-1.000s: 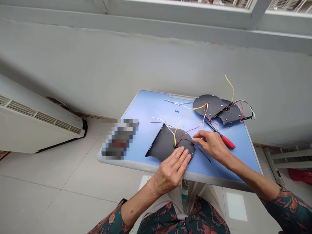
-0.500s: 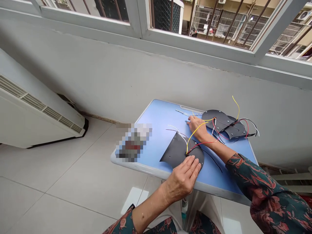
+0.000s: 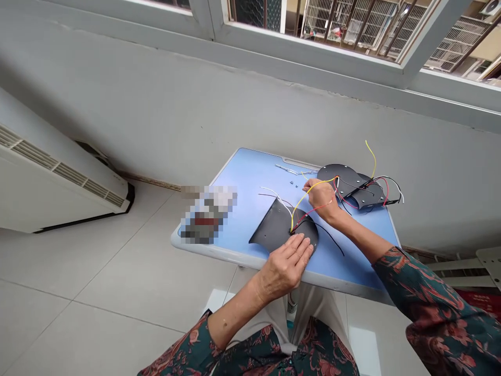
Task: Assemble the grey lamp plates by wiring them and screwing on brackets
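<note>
My left hand (image 3: 287,261) lies flat, fingers stretched out, on the near edge of a dark grey metal plate (image 3: 270,230) with one rounded end. Yellow, red, white and black wires (image 3: 292,222) rise from a hole in this plate. Beyond it my right hand (image 3: 321,198) is curled, thumb and fingertips together; whatever is pinched there is too small or hidden to make out. Two small screws (image 3: 293,184) lie on the table just left of those fingertips. Wires from the plates cross over the right hand.
More dark rounded plates (image 3: 336,175) with wires overlap at the table's back right. Thin metal rods (image 3: 289,169) lie by the back edge of the blue table (image 3: 238,172). A blurred item (image 3: 207,219) is at the left end. Wall and window stand behind; a white appliance (image 3: 58,183) is left.
My right hand has drawn back slightly to the right from the screws, which now show apart from the fingertips. The left hand stays on the plate. The view has shifted slightly.
</note>
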A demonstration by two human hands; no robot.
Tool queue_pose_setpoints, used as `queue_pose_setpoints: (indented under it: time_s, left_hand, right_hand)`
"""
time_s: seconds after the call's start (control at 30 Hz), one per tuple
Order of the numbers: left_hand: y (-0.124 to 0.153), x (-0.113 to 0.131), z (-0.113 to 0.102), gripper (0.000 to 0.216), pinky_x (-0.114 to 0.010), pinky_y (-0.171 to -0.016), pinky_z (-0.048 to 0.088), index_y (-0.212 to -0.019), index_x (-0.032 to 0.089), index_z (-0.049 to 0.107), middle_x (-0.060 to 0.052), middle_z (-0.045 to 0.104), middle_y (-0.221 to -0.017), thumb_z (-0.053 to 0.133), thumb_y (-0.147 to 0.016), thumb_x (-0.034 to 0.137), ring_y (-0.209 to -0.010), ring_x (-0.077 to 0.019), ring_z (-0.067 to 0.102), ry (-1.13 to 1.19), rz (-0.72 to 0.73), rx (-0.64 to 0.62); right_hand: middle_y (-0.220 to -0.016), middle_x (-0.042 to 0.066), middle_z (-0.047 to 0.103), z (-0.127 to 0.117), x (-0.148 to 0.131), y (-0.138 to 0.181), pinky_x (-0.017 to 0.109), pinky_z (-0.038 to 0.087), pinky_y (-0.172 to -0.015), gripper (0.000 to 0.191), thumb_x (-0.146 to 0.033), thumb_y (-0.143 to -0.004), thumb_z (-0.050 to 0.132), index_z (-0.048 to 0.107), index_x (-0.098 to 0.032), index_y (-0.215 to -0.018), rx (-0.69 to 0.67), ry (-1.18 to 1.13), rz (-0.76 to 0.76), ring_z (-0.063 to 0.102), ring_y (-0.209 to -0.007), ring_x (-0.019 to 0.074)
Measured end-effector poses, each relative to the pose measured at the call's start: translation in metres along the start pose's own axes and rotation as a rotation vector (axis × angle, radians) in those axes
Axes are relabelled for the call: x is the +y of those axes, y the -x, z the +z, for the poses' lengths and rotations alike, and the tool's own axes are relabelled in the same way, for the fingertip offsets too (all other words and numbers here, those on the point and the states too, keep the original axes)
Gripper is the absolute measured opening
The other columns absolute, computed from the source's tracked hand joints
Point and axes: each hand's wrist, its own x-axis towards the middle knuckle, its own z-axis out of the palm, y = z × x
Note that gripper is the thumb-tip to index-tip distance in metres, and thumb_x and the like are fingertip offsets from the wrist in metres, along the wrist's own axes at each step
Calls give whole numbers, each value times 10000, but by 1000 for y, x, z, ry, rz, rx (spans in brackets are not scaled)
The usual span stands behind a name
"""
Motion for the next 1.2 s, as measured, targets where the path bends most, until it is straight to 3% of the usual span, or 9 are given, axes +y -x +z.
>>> queue_pose_setpoints:
  time_s: [0.1, 0.2, 0.37, 0.57, 0.87, 1.2]
  left_hand:
    - [-1, 0, -1, 393, -504, -1070, 579, -1315, 22, 609, -211, 696, -1287, 484, -948, 82, -1349, -326, 571, -1, -16, 0]
    - [-3, 0, -2, 362, -503, -1060, 587, -1285, 19, 628, -209, 704, -1272, 527, -944, 91, -1321, -332, 595, -7, -10, 11]
    - [-3, -1, -3, 367, -499, -1051, 591, -1261, -6, 631, -221, 707, -1258, 560, -904, 41, -1284, -339, 622, -35, 12, 16]
    - [-3, -1, -4, 368, -491, -1056, 591, -1273, 14, 623, -213, 711, -1255, 563, -912, 46, -1284, -330, 625, -41, 11, 12]
    - [-3, 0, -2, 359, -493, -1046, 599, -1282, 19, 618, -217, 715, -1244, 582, -931, 86, -1295, -334, 617, -14, -2, 45]
    - [-3, 0, -1, 365, -503, -1049, 594, -1261, 1, 618, -224, 715, -1240, 542, -906, 39, -1285, -342, 622, -5, -2, 49]
  right_hand:
    - [-833, 41, 726, -14, 8, 44, 254, 452, -703, 195, -206, -973, 494, 677, -167, -918, -23, -201, 21, 649, -743, 149]
    - [-650, -27, 621, -23, 13, 94, 246, 411, -571, 179, -326, -915, 562, 656, -187, -852, -134, -659, 86, 528, -560, 118]
    - [-704, -6, 630, -17, 17, 141, 266, 396, -606, 299, -477, -795, 684, 693, -179, -790, -209, -880, 172, 493, -625, 121]
    - [-676, -1, 607, -5, 21, 143, 277, 396, -628, 477, -621, -658, 787, 702, -161, -752, -231, -1044, 274, 485, -654, 132]
    - [-725, 22, 649, 0, 20, 143, 291, 388, -654, 459, -605, -680, 772, 719, -158, -765, -176, -979, 287, 500, -676, 143]
    - [-683, -6, 600, -6, 14, 138, 250, 346, -513, 460, -620, -716, 742, 665, -171, -774, -191, -915, 282, 439, -556, 103]
